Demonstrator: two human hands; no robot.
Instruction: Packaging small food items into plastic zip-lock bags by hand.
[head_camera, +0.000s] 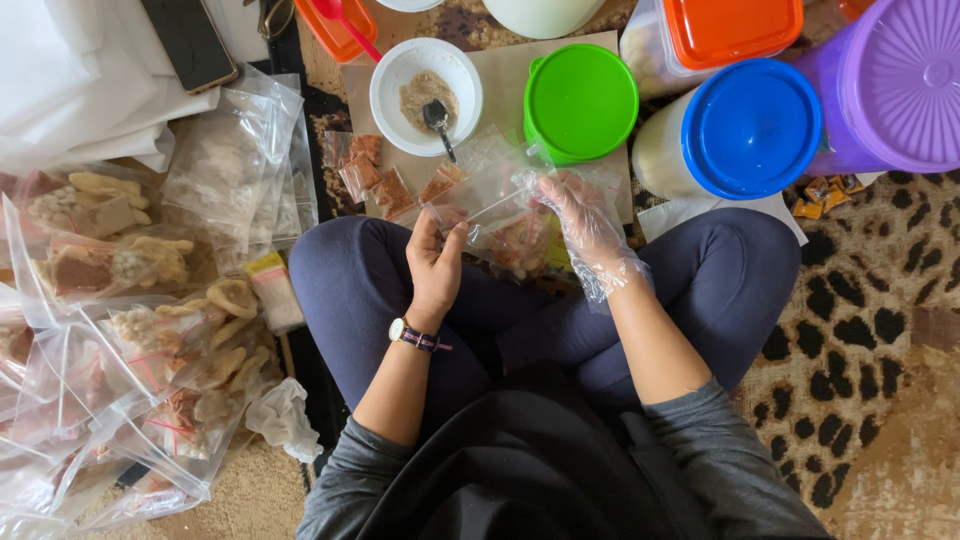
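Both grips pinch one small clear bag (490, 190) over my lap. Left hand (437, 265) is bare and holds its near edge. Right hand (585, 225), in a thin plastic glove, holds the far side. I think I should keep the top wide and level so nothing spills.

I count one white bowl (425, 95) with one spoon (438, 120). I count four big tubs: green (580, 100), blue (745, 130), purple (895, 85), orange (725, 30). Filled bags (120, 330) lie in a pile on the floor, too many to count.
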